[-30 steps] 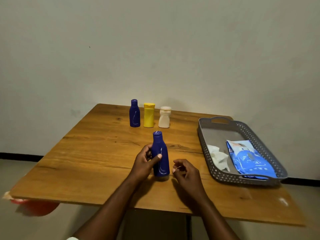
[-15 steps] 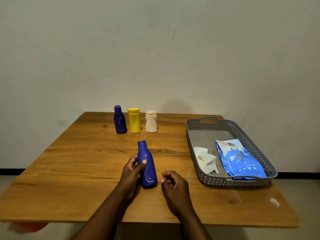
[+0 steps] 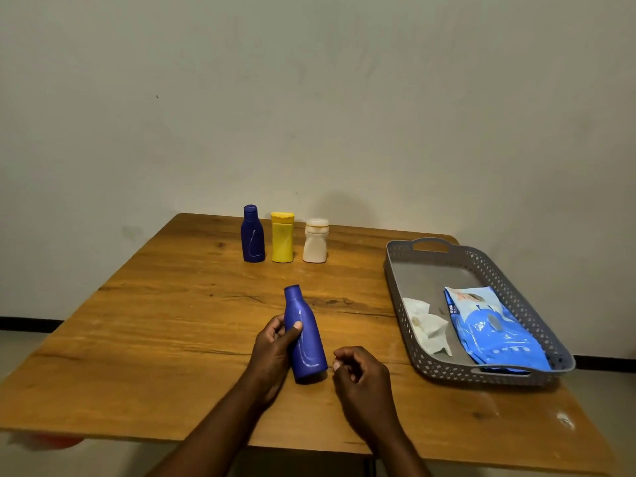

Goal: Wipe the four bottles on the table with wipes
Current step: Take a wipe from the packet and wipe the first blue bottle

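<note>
My left hand (image 3: 272,349) grips a blue bottle (image 3: 304,339) near the table's front middle, and the bottle tilts with its neck leaning left and away. My right hand (image 3: 361,376) hovers just right of the bottle's base with its fingers curled in; it holds nothing that I can see. Three more bottles stand upright in a row at the back: a dark blue bottle (image 3: 253,234), a yellow bottle (image 3: 282,236) and a white bottle (image 3: 315,241). A blue wipes pack (image 3: 492,330) and crumpled white wipes (image 3: 426,325) lie in the grey tray (image 3: 392,287).
The grey perforated tray sits at the table's right side, close to the right edge. The wooden table (image 3: 155,339) ends against a plain wall at the back. Something orange-red (image 3: 51,440) shows under the front left edge.
The blue bottle went from upright to tilted in my left hand. My right hand stayed curled next to its base. The view shifted as my head moved.
</note>
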